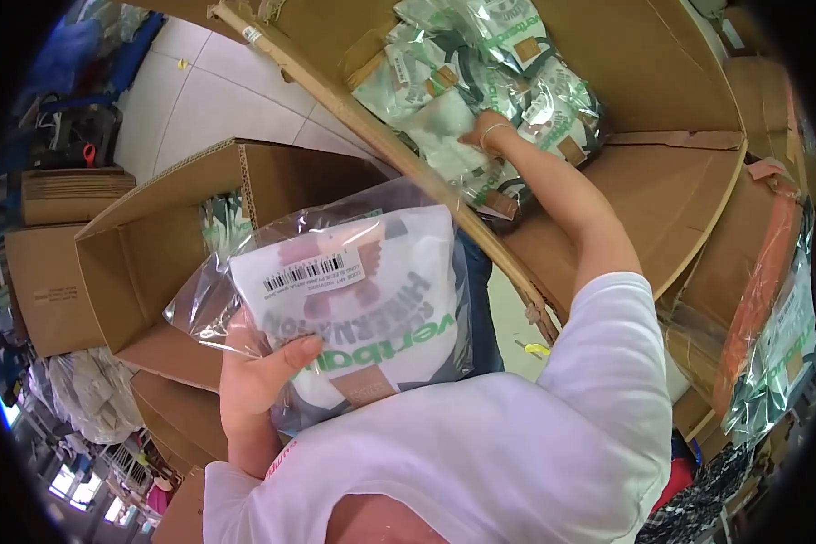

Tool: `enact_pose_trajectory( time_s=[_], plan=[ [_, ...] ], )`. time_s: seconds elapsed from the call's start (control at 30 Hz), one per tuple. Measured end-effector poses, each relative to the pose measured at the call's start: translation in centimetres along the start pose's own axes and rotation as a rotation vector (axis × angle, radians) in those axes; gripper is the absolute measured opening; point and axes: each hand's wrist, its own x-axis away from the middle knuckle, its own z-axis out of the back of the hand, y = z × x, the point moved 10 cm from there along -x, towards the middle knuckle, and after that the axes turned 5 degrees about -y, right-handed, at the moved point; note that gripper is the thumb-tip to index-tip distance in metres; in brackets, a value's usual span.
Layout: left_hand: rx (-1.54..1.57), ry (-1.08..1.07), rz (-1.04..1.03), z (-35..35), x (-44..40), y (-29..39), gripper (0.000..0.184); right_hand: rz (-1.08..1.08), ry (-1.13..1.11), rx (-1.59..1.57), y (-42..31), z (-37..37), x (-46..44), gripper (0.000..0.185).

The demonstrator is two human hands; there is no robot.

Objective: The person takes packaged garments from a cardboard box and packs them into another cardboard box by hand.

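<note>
My left hand (272, 367) grips a clear plastic bag of folded white pyjamas (385, 299) in front of my chest, thumb on top. A barcode label reading "long sleeve pyjama" and green and grey print show on it. My right hand (488, 132), with a thin bracelet at the wrist, reaches into a large cardboard box (662, 68). Its fingers close at the edge of a white bagged garment (444, 118) in the pile; the fingertips are partly hidden. Around it lie several similar bagged garments (567, 95) with green print and brown tags.
A smaller open carton (145, 267) at the left has a bagged garment (225, 222) inside. The big box's near edge (335, 100) runs diagonally between the two. Flattened cardboard (72, 195) and crumpled plastic (86, 394) are farther left. More bagged goods (780, 354) lie at the right.
</note>
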Motion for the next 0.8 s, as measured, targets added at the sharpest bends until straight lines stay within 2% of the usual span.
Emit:
enact_pose_trajectory(
  time_s=[0.07,0.1,0.13,0.2,0.23,0.27,0.33,0.43,0.5,0.57,0.63,0.67,0.7,0.77,0.8],
  plan=[
    [0.032,-0.02,0.014,0.3,0.0,-0.6,0.059,-0.226,0.057,-0.184,3.1,0.7,1.0,0.094],
    [0.065,-0.041,0.019,0.2,-0.1,-0.8,0.059,-0.238,0.074,-0.184,3.8,1.0,2.1,0.094],
    [0.111,-0.079,-0.014,-0.3,-0.3,-0.3,0.058,-0.104,-0.088,-0.147,2.9,-0.7,2.5,0.092],
    [0.123,-0.077,-0.059,-0.6,-0.3,0.1,0.056,0.023,-0.041,-0.187,2.6,-3.4,2.3,0.085],
    [0.136,-0.057,-0.069,-0.3,-0.1,0.0,0.055,0.016,0.157,-0.271,3.4,-3.5,1.9,0.08],
    [0.117,-0.097,-0.086,-0.2,-0.2,-0.2,0.052,0.029,0.169,-0.254,2.6,-2.3,1.9,0.08],
    [0.149,-0.134,-0.109,-0.3,0.0,-0.2,0.051,-0.039,0.01,-0.394,1.7,-2.6,2.0,0.071],
    [0.106,-0.167,-0.136,0.3,0.0,0.0,0.048,-0.09,-0.002,-0.378,-3.5,8.2,8.8,0.065],
    [0.147,-0.191,-0.103,0.5,-0.1,-0.4,0.049,0.079,0.297,-0.189,-7.0,17.1,14.1,0.056],
    [0.16,-0.18,-0.151,1.0,0.0,0.0,0.051,0.376,0.778,0.024,-12.6,24.5,24.8,0.049],
    [0.163,-0.241,-0.166,1.1,0.0,0.0,0.053,0.858,1.114,0.095,-16.9,27.2,36.6,0.042],
    [0.206,-0.255,-0.063,1.9,-0.7,-1.5,0.052,0.92,1.148,0.185,-18.5,27.7,41.2,0.038],
    [0.328,-0.364,-0.028,1.0,-0.7,-1.5,0.047,0.982,1.176,0.266,-20.1,27.6,45.3,0.033],
    [0.285,-0.478,-0.023,1.1,-1.4,-2.1,0.04,1.241,1.378,0.334,-21.9,25.5,52.7,0.03],
    [0.293,-0.469,-0.03,1.8,-1.6,-2.5,0.04,1.274,1.343,0.32,-22.5,24.6,53.4,0.028]
  ],
)
